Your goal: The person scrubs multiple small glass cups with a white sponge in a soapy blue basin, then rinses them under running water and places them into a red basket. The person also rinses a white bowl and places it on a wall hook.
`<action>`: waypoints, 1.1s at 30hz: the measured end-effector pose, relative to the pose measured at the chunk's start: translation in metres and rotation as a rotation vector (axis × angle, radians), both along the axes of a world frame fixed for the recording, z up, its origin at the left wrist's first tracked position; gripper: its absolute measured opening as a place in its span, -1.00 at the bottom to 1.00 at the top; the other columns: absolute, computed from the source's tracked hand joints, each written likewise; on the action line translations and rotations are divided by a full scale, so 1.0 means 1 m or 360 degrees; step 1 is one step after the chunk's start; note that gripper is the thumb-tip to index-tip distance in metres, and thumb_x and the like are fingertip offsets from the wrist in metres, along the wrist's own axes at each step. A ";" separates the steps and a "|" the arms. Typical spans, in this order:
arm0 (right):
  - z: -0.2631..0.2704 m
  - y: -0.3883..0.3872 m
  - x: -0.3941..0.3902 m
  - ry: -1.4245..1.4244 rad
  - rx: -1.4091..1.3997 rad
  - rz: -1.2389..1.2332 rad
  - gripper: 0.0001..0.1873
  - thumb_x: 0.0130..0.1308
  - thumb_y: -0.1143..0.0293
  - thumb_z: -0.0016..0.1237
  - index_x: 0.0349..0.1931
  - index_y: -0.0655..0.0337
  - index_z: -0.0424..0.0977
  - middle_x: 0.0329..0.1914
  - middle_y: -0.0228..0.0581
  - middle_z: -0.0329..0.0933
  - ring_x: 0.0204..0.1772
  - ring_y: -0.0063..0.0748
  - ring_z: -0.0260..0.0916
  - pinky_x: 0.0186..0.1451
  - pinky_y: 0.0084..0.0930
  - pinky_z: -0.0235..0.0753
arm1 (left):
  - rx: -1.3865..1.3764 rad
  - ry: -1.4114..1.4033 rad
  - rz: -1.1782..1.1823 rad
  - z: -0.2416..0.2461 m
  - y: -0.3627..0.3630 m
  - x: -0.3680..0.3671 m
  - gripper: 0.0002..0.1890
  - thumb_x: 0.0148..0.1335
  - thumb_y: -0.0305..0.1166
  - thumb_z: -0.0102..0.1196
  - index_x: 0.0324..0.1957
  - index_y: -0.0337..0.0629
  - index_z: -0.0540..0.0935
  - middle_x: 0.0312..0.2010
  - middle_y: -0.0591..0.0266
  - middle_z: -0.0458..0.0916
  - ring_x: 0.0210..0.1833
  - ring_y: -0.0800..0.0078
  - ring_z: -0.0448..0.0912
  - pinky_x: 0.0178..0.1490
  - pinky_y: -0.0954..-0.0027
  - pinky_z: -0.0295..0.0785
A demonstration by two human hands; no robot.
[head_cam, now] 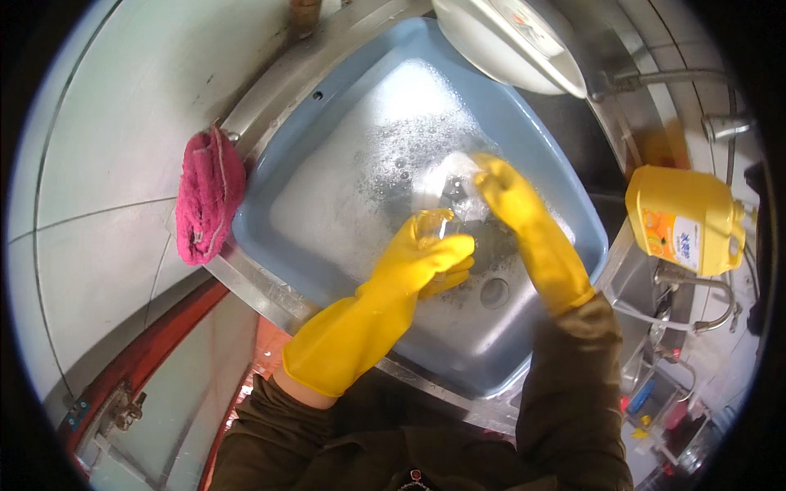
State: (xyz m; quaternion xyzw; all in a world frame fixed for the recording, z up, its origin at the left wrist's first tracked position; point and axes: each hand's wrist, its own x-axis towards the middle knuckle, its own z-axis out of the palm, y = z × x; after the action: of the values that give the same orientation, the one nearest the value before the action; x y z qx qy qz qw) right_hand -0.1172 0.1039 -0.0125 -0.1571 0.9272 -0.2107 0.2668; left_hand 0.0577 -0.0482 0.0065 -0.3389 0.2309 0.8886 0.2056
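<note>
My left hand (420, 264), in a yellow rubber glove, is wrapped around a small clear glass vessel (435, 226), probably a drinking glass. Its far end is partly lost in blur and foam. Close by on the right, my right hand (506, 193), gloved the same way, grips a white, blurred cloth-like piece (451, 170) between thumb and fingers. Both hands are over a blue-walled sink basin (556, 144) of soapy water. Thick white suds (344, 184) cover its far and left parts. A round drain (494, 293) shows through near the front.
White dishes (509, 46) lean at the basin's far right corner. A folded pink towel (209, 196) lies on the left rim. To the right stands a yellow detergent jug (684, 218) with a label, near a metal faucet (700, 282). A red-framed glass door (202, 362) is at lower left.
</note>
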 end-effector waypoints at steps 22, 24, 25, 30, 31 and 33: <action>0.152 0.026 0.095 -0.0608 -0.0427 -0.0491 -0.53 0.29 0.31 0.22 0.15 0.35 0.55 -0.05 -0.20 0.67 -0.02 -0.41 0.56 0.06 -0.42 0.50 | -0.1561 0.1655 -0.0206 0.015 -0.001 -0.012 -0.28 0.02 -0.64 0.31 0.32 -0.23 0.51 0.08 -0.13 0.63 0.02 -0.05 0.65 0.10 0.14 0.55; 0.117 0.028 0.100 -0.0937 -0.0730 -0.0773 -0.44 0.30 0.25 0.25 0.25 0.30 0.49 0.01 -0.25 0.66 0.06 -0.43 0.55 0.15 -0.43 0.49 | -0.0982 0.1069 -0.0586 0.022 0.003 -0.019 -0.31 0.07 -0.61 0.29 0.33 -0.19 0.51 0.05 -0.12 0.64 -0.02 -0.06 0.65 0.07 0.17 0.55; 0.102 0.033 0.096 -0.1300 -0.0824 -0.0769 -0.41 0.30 0.25 0.26 0.29 0.29 0.46 0.03 -0.26 0.65 0.10 -0.43 0.55 0.20 -0.43 0.49 | -0.0782 0.0673 -0.0760 0.025 0.007 -0.025 -0.40 0.12 -0.48 0.24 0.29 -0.18 0.55 0.02 -0.08 0.66 -0.03 -0.06 0.66 0.07 0.18 0.55; 0.078 0.040 0.098 -0.1671 -0.0840 -0.0717 -0.46 0.29 0.24 0.28 0.24 0.23 0.52 0.08 -0.33 0.65 0.16 -0.45 0.54 0.24 -0.43 0.49 | -0.1326 0.0130 -0.1167 0.033 0.015 -0.024 -0.31 0.32 0.32 -0.02 0.07 -0.10 0.71 -0.08 0.00 0.76 0.09 -0.08 0.69 0.12 0.15 0.57; 0.079 0.033 0.096 -0.1669 -0.0819 -0.0711 -0.48 0.28 0.23 0.28 0.22 0.23 0.55 0.09 -0.34 0.65 0.16 -0.46 0.54 0.24 -0.42 0.49 | -0.1502 0.0299 -0.1063 0.033 0.014 -0.017 -0.35 0.32 0.27 0.02 0.08 -0.10 0.70 -0.08 -0.02 0.76 0.09 -0.10 0.69 0.10 0.16 0.59; 0.087 0.013 0.090 -0.1654 -0.0786 -0.0682 -0.51 0.27 0.23 0.29 0.17 0.21 0.59 0.10 -0.37 0.65 0.17 -0.47 0.54 0.24 -0.42 0.50 | -0.1657 0.0650 -0.1168 0.028 0.009 -0.011 -0.43 0.29 0.11 0.15 0.13 -0.13 0.68 -0.06 -0.09 0.74 0.05 -0.12 0.70 0.04 0.18 0.62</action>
State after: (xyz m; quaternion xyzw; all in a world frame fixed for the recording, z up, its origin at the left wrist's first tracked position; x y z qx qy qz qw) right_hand -0.0273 0.1169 0.0747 0.0988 0.6105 -0.5173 0.5915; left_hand 0.0471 -0.0396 0.0341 -0.1183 0.7641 0.5801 0.2563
